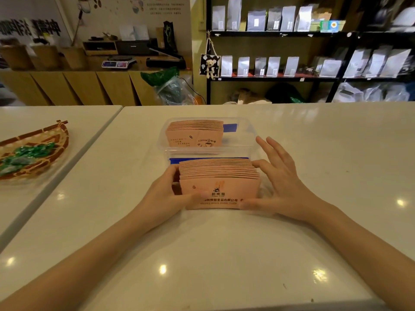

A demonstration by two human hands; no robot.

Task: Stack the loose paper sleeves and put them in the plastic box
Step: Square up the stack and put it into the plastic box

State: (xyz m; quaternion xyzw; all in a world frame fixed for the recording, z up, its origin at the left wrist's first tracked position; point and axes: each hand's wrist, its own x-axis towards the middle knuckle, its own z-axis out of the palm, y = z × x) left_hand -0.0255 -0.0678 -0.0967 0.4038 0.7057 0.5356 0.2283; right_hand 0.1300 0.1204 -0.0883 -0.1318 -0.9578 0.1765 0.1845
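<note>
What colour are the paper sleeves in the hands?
Pale pink paper sleeves with dark print, seen in the head view.

White table (pixel 224 254): plastic box (pixel 243 140), basket (pixel 56 140).

You're working on a glossy white table (pixel 224 254), smooth enough to mirror the ceiling lights. The sleeves (pixel 219 176) near its middle are matt pink paper with dark print. Behind them the box (pixel 247 140) is clear, shiny plastic. Over at the left edge sits a woven wicker-looking basket (pixel 60 135).
</note>
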